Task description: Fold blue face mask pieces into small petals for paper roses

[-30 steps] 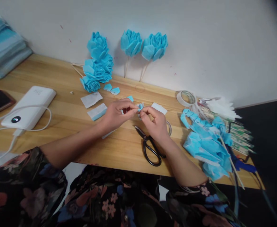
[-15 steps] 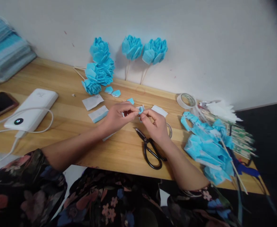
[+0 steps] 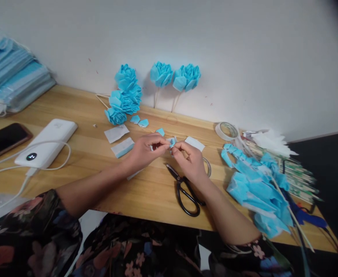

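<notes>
My left hand (image 3: 146, 151) and my right hand (image 3: 189, 158) meet over the middle of the wooden table (image 3: 85, 115). Both pinch one small blue paper piece (image 3: 171, 141) between thumb and fingertips, the fingers curled closed. Black scissors (image 3: 186, 190) lie on the table just under my right wrist. Small blue and white paper pieces (image 3: 122, 147) lie to the left of my left hand.
Blue paper flowers (image 3: 124, 96) on sticks lean on the wall behind. A tape roll (image 3: 227, 130) and a heap of blue paper (image 3: 258, 184) with sticks lie right. A white power bank (image 3: 49, 142) with cable, a phone (image 3: 3, 139) and stacked blue sheets (image 3: 13, 80) lie left.
Both hands stay pinched on the blue piece with only slight finger movement. The view has tilted upward, so everything sits lower in the picture.
</notes>
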A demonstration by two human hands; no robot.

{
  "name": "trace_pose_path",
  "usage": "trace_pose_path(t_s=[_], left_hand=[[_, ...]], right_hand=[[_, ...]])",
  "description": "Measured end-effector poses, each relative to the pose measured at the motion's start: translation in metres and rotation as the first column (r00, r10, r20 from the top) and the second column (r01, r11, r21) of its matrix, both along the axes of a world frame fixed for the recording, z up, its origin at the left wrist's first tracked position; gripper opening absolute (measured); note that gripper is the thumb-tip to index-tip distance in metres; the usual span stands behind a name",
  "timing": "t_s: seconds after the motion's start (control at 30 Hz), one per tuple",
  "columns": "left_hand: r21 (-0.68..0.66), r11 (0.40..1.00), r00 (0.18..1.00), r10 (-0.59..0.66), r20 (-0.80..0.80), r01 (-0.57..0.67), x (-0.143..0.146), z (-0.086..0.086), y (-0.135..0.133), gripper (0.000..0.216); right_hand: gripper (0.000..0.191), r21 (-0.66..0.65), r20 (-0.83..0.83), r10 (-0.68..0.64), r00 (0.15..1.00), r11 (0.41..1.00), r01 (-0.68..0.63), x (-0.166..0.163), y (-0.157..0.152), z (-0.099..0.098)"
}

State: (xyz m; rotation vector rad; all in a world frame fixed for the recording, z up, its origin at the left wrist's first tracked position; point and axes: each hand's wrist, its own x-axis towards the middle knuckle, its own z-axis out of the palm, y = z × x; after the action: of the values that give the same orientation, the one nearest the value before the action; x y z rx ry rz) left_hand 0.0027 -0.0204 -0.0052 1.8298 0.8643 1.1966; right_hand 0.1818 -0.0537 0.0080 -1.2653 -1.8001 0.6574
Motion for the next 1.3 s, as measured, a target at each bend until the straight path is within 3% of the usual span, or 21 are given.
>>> trace_pose_path(t_s=[0.13,0.3,0.47,0.9,1.1,1.2,1.3], left_hand=[[-0.135,0.991,1.000,0.000,0.031,0.004,-0.001,0.003,0.001,0.017],[-0.375,0.927,0.986,0.052,0.160,0.012,-0.002,0.005,0.004,0.021],[-0.485,0.873,0.953,0.110,0.282,0.043,-0.004,0.003,0.010,0.023],[-0.501,0.865,0.919,0.182,0.350,0.019,-0.008,-0.001,0.020,0.022],[-0.522,0.853,0.918,0.191,0.348,0.021,-0.007,0.000,0.020,0.019],[-0.518,0.855,0.931,0.189,0.312,0.000,-0.007,-0.001,0.021,0.020],[-0.503,0.864,0.938,0.181,0.296,-0.008,-0.007,-0.002,0.021,0.022]], right_hand=[[0.018,0.007,0.005,-0.012,1.000,1.000,0.012,0.001,0.000,-0.001],[0.018,0.010,-0.014,-0.003,1.000,1.000,0.003,0.002,0.001,-0.004],[0.018,0.018,-0.021,0.017,1.000,1.000,-0.017,0.002,0.001,-0.005],[0.019,-0.019,0.078,0.198,0.977,0.980,-0.197,-0.001,-0.001,-0.001],[0.026,-0.084,0.255,0.443,0.860,0.896,-0.436,0.000,-0.002,-0.005],[0.030,-0.093,0.367,0.484,0.795,0.869,-0.486,-0.001,-0.003,-0.009],[0.026,-0.091,0.374,0.481,0.793,0.870,-0.485,-0.002,-0.003,-0.011]])
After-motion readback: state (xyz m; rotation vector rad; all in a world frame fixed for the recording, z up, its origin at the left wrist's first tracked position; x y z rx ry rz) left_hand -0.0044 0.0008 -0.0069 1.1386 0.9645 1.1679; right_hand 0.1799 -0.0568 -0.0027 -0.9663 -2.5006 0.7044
